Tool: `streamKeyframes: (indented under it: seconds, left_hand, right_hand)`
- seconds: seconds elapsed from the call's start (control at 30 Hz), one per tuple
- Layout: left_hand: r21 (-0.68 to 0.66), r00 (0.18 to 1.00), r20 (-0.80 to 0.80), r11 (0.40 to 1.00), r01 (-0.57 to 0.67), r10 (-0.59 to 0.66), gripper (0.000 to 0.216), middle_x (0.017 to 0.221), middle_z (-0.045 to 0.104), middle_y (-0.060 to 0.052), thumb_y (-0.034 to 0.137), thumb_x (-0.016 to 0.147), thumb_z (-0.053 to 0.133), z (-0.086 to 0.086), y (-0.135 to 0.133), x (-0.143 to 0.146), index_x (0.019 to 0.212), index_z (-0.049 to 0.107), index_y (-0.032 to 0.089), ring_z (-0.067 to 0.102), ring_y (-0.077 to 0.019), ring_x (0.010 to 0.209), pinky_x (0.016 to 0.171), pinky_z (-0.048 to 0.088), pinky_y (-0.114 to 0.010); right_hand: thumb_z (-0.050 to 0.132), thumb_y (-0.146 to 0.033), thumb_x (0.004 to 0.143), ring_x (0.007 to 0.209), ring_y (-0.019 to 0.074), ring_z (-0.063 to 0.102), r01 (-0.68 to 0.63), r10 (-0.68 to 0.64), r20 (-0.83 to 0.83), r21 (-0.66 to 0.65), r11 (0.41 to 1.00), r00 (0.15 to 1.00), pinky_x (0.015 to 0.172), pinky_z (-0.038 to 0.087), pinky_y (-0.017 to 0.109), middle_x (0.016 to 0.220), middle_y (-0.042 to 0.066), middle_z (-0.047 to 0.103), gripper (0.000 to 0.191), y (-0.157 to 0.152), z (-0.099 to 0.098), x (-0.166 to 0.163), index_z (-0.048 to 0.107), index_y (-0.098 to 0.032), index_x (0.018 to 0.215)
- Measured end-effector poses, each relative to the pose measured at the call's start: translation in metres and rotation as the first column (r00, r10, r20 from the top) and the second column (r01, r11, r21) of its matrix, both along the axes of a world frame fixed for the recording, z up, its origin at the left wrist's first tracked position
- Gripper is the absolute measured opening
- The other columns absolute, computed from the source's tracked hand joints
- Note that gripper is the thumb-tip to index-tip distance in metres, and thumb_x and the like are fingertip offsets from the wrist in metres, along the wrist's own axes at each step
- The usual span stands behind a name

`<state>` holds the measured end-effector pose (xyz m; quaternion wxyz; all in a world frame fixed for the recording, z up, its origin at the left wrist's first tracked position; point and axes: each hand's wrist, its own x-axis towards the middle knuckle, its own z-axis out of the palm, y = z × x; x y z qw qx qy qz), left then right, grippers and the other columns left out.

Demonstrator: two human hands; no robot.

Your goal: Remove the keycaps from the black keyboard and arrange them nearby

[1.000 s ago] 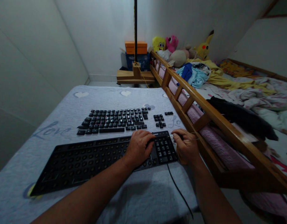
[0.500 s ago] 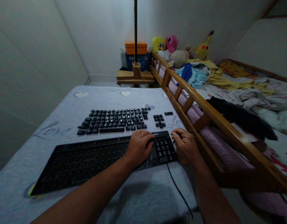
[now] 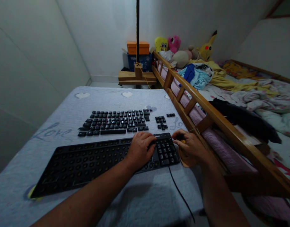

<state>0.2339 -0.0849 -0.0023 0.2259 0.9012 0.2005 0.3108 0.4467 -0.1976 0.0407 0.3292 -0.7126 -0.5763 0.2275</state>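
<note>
A black computer keyboard (image 3: 88,160) lies slantwise on the cloth. Most of its key places are bare, while caps still sit on the number pad (image 3: 165,151) at its right end. My left hand (image 3: 141,148) bears on the keyboard just left of that pad, its fingers curled and pressing it down. At the keyboard's right edge, my right hand (image 3: 187,145) is closed in a pinch on a thin wire tool (image 3: 194,130); most of the tool is hidden by the fingers. Removed keycaps (image 3: 116,119) lie in rows behind the keyboard, with smaller groups of keycaps (image 3: 161,119) farther right.
A black cable (image 3: 180,189) runs from the keyboard toward the front edge. Along the right side stands a wooden bed rail (image 3: 192,91), with clothes (image 3: 196,77) and bedding beyond. An orange box (image 3: 137,48) and plush toys (image 3: 174,44) are at the back.
My right hand has turned and shifted slightly right, its fingers spreading a little beside the number pad. My left hand and the keyboard stay in place.
</note>
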Motion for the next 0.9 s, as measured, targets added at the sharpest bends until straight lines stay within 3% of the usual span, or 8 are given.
streamKeyframes:
  seconds: [0.3, 0.53, 0.9]
  left_hand:
    - [-0.009, 0.996, -0.087, 1.0, 0.019, -0.02, 0.022, 0.111, 0.068, -0.005, 0.015, 0.083, 0.063, -0.001, 0.0, 0.001, 0.104, 0.067, 0.021, 0.057, -0.0255, 0.105, 0.095, 0.045, -0.048]
    - [0.0, 0.993, -0.12, 1.0, 0.022, -0.021, 0.022, 0.112, 0.067, -0.005, 0.015, 0.083, 0.063, 0.0, -0.001, 0.001, 0.104, 0.067, 0.02, 0.055, -0.026, 0.107, 0.096, 0.045, -0.047]
    - [-0.009, 0.995, -0.102, 1.0, 0.021, -0.022, 0.022, 0.112, 0.067, -0.005, 0.015, 0.082, 0.064, -0.002, -0.001, 0.001, 0.104, 0.067, 0.021, 0.055, -0.0263, 0.107, 0.096, 0.044, -0.048]
  right_hand:
    - [0.061, -0.022, 0.083, 0.075, 0.018, 0.065, -0.003, -0.001, 0.081, 0.043, 0.999, 0.997, 0.072, 0.049, 0.03, 0.079, 0.003, 0.069, 0.005, 0.007, 0.002, -0.002, 0.064, -0.019, 0.083]
    - [0.061, -0.022, 0.084, 0.076, 0.0172, 0.064, -0.085, 0.084, 0.142, -0.002, 0.996, 0.986, 0.07, 0.047, 0.028, 0.08, 0.003, 0.069, 0.005, 0.015, 0.004, 0.008, 0.064, -0.019, 0.085]
    - [0.063, -0.025, 0.082, 0.065, 0.0152, 0.06, -0.093, 0.095, 0.015, -0.089, 0.992, 0.995, 0.061, 0.045, 0.026, 0.069, 0.0, 0.063, 0.009, 0.026, 0.011, 0.02, 0.064, -0.017, 0.086]
